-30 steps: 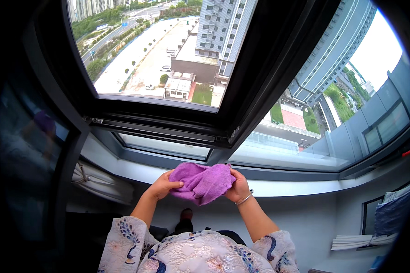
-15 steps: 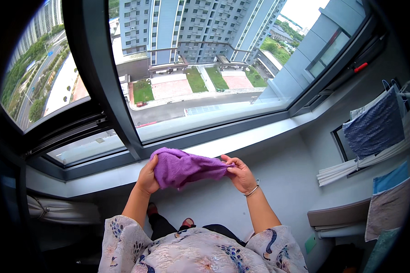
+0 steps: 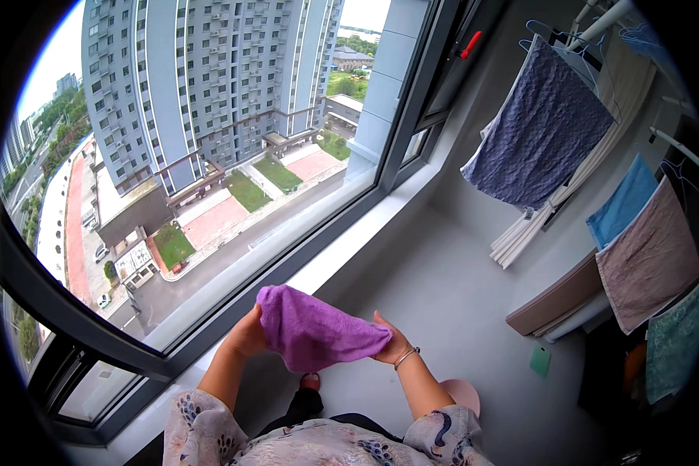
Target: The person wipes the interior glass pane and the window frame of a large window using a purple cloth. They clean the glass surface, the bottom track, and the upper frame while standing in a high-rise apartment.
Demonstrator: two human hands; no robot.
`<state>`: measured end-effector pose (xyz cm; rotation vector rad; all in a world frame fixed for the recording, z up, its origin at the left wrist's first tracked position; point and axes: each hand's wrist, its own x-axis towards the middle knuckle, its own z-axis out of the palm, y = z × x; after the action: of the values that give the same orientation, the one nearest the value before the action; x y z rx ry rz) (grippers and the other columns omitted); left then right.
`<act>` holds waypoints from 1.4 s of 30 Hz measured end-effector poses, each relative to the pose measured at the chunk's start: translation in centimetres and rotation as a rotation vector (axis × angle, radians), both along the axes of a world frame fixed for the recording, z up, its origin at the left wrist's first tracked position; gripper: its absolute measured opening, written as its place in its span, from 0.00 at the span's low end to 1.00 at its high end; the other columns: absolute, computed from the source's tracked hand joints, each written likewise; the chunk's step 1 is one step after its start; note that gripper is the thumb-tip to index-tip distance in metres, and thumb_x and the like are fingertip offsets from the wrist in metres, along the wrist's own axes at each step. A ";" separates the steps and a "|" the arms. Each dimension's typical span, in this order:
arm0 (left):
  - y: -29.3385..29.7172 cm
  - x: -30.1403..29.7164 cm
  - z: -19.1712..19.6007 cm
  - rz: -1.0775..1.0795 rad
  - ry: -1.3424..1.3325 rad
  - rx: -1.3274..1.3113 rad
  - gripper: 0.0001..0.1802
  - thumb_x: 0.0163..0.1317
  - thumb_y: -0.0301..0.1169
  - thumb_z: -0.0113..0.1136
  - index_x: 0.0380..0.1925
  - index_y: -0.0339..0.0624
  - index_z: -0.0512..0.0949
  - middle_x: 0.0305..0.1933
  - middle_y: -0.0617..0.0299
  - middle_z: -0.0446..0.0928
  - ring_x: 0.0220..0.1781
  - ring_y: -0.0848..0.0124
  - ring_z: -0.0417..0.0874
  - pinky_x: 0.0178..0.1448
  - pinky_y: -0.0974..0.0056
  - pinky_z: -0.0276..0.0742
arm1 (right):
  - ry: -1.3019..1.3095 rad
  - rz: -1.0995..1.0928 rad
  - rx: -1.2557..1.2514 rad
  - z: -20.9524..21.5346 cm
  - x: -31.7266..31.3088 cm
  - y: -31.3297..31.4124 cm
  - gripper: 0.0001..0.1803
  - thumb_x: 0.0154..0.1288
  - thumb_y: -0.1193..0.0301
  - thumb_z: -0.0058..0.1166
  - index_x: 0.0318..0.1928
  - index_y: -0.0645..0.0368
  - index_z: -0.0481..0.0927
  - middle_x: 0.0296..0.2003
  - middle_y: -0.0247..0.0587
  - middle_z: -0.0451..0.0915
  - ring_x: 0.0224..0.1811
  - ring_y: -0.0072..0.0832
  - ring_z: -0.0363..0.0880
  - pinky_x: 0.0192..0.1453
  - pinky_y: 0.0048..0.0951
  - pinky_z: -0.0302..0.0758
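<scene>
A purple towel is stretched between my two hands in front of my body, near the window ledge. My left hand grips its left end, with the fingers mostly behind the cloth. At the other end, my right hand is closed on the narrower corner, and the cloth hides part of those fingers. The towel sags a little along its lower edge.
A large window with a pale ledge runs along my left and front. To the right hang a dark blue towel, a blue cloth, a brownish towel and a green towel. A tied curtain hangs behind.
My view has turned to the right, bringing the hanging towels further in. The purple towel is spread wider and hangs lower at its middle, still held at both ends.
</scene>
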<state>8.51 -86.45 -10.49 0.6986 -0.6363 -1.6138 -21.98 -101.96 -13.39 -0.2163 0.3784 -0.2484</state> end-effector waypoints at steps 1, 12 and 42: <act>-1.5 -0.3 -0.2 -0.051 -0.017 0.008 0.48 0.56 0.67 0.60 0.71 0.56 0.63 0.72 0.58 0.65 0.74 0.54 0.64 0.72 0.37 0.59 | 0.228 -0.076 -0.306 -0.1 0.0 -0.6 0.18 0.74 0.61 0.52 0.56 0.58 0.78 0.50 0.42 0.83 0.53 0.29 0.81 0.62 0.33 0.76; -19.8 2.9 -3.2 0.094 0.513 0.089 0.53 0.61 0.72 0.46 0.70 0.38 0.61 0.71 0.47 0.66 0.72 0.50 0.67 0.76 0.41 0.57 | 0.233 -0.489 -0.662 5.5 1.8 -17.9 0.15 0.76 0.72 0.47 0.58 0.58 0.75 0.53 0.37 0.81 0.55 0.28 0.79 0.63 0.33 0.76; -51.6 0.5 -1.6 0.456 -0.562 -0.119 0.17 0.69 0.18 0.51 0.57 0.39 0.73 0.52 0.63 0.79 0.53 0.74 0.79 0.60 0.67 0.74 | 0.745 -0.384 -1.261 4.4 1.2 -56.9 0.25 0.62 0.83 0.51 0.62 0.68 0.73 0.47 0.43 0.83 0.46 0.22 0.81 0.54 0.24 0.77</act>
<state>9.00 -138.03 -12.08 1.1307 -0.8906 -0.9475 -20.79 -158.81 -9.02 -1.5114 0.9714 -0.7761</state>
